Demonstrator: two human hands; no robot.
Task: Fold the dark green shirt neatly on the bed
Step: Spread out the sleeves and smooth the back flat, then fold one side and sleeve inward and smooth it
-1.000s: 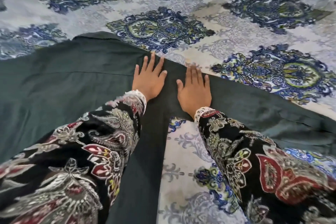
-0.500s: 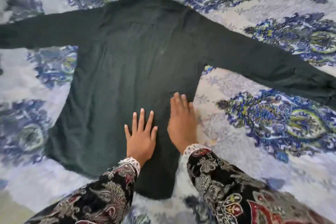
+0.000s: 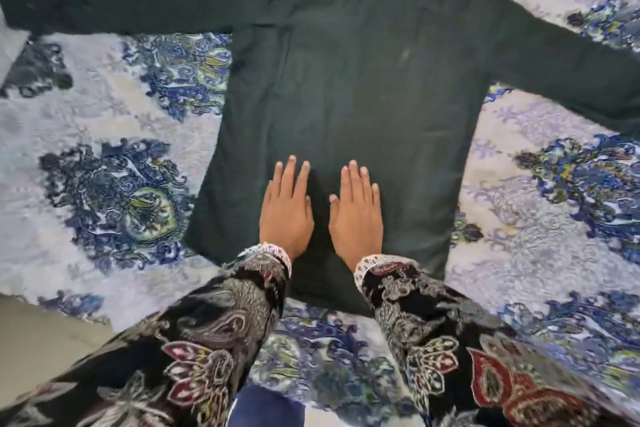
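The dark green shirt (image 3: 346,87) lies spread flat on the bed's blue-patterned cover (image 3: 114,191), both long sleeves stretched out to the sides and the hem nearest the person. The left hand (image 3: 286,215) and right hand (image 3: 356,218) rest side by side, palms down and fingers extended, on the lower middle of the body, gripping nothing. This looks like the smoothing step before any fold; next, one sleeve and side should be brought across the back.
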